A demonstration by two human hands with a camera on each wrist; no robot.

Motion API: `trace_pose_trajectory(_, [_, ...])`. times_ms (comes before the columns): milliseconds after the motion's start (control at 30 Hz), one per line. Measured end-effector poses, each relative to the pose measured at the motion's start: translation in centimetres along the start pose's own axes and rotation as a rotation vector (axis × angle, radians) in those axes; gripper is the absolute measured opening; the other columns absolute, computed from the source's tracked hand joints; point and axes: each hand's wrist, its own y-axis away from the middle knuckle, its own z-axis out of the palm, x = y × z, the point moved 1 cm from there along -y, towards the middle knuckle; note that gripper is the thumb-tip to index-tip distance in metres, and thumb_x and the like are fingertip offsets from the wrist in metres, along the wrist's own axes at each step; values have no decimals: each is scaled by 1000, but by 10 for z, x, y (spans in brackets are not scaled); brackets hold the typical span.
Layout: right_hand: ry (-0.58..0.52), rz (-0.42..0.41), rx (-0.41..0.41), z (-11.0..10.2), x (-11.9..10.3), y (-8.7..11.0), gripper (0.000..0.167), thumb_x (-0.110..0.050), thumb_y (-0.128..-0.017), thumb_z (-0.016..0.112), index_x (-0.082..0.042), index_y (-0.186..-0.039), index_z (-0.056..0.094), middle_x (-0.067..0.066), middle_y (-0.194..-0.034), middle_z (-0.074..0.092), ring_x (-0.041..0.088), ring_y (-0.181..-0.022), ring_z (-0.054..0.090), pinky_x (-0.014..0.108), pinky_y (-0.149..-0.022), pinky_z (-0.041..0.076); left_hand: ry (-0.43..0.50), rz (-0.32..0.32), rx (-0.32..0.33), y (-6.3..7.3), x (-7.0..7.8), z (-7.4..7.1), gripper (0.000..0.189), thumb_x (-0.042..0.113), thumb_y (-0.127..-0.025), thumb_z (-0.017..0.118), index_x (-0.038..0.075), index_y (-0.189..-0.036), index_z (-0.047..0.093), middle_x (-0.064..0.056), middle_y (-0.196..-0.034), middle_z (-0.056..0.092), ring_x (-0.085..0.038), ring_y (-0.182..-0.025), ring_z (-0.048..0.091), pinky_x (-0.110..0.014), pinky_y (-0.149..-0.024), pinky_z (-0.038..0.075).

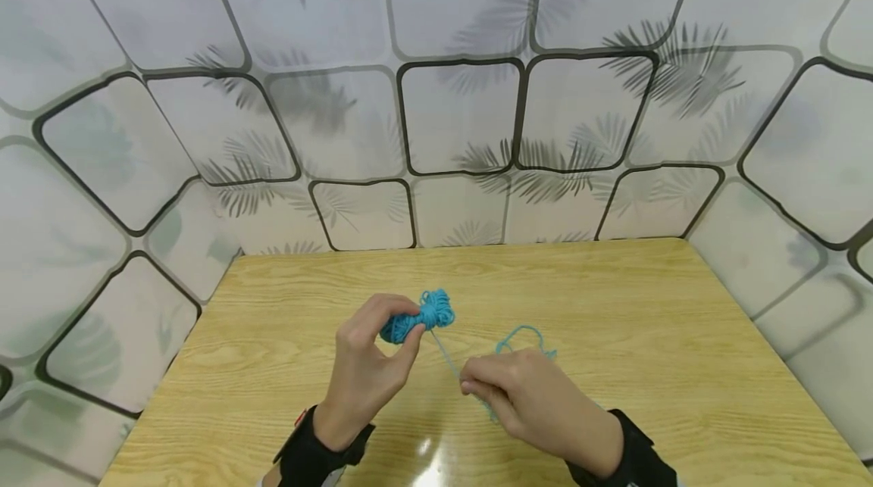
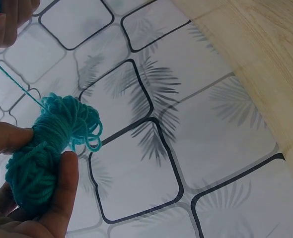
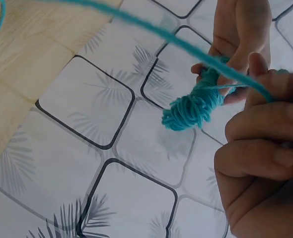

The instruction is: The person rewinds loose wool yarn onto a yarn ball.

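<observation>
A small bundle of blue yarn point(image 1: 436, 309), wound tight round its middle with loops spreading at the ends, is held above the table. My left hand point(image 1: 371, 358) pinches it between thumb and fingers; the left wrist view shows the wrapped yarn bundle point(image 2: 49, 144) between them. From its wound middle a single strand point(image 1: 445, 351) runs taut to my right hand point(image 1: 528, 396). The right hand's fingers are curled round that strand, as the right wrist view shows with the yarn strand point(image 3: 186, 47) passing into the curled fingers point(image 3: 260, 158).
A loose tail of blue yarn point(image 1: 521, 329) curves over the wooden table point(image 1: 614, 298) beyond the right hand. Behind and at both sides stands a pale wall covering point(image 1: 457, 116) with dark outlines and leaf prints. Both wrists wear black bands point(image 1: 320, 445).
</observation>
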Motion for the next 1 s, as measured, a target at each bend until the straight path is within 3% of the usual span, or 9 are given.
trace_pose_trajectory(300, [105, -35, 51, -6, 1, -1, 12, -17, -105, 63, -20, -93, 66, -16, -75, 58, -11, -60, 41, 5, -56, 38, -55, 14, -26, 1, -3, 1, 28, -7, -84, 81, 7, -105, 69, -5, -105, 67, -18, -96, 67, -25, -81, 56])
trace_pose_trajectory(467, [165, -46, 77, -12, 1, -3, 17, -23, -107, 59, -19, -92, 68, -12, -86, 56, -9, -60, 42, 5, -56, 39, -95, 41, -21, 0, -4, 2, 30, -9, -81, 83, 6, -103, 68, -5, -102, 67, -18, -94, 67, -28, -78, 58])
trace_pose_trajectory(600, [136, 2, 81, -15, 1, -2, 9, -14, -99, 71, -19, -92, 71, -5, -107, 62, -10, -59, 45, 5, -55, 40, -107, 26, -39, 1, -3, 2, 29, -7, -83, 82, 7, -104, 68, -5, -105, 66, -18, -98, 66, -26, -83, 57])
trace_pose_trajectory(733, [47, 10, 63, -15, 4, -2, 14, -6, -94, 75, -19, -98, 72, -1, -120, 67, -8, -66, 55, 7, -61, 46, -113, 30, -48, 1, -4, 2, 30, -8, -82, 83, 7, -103, 68, -5, -103, 66, -18, -96, 66, -26, -79, 57])
trace_pose_trajectory(900, [-147, -13, -5, -12, 8, -3, 18, -2, -98, 69, -18, -106, 71, -7, -96, 72, -7, -75, 61, 10, -67, 50, -117, 32, -50, 2, -5, 4, 31, -10, -80, 83, 6, -102, 68, -5, -101, 66, -17, -92, 66, -27, -74, 58])
trace_pose_trajectory(1000, [-185, -9, -29, -12, 9, -3, 16, -5, -99, 68, -21, -97, 69, -12, -78, 66, -11, -67, 54, 8, -61, 47, -124, 23, -55, 2, -5, 4, 31, -9, -80, 84, 6, -102, 68, -4, -100, 66, -16, -91, 66, -27, -73, 57])
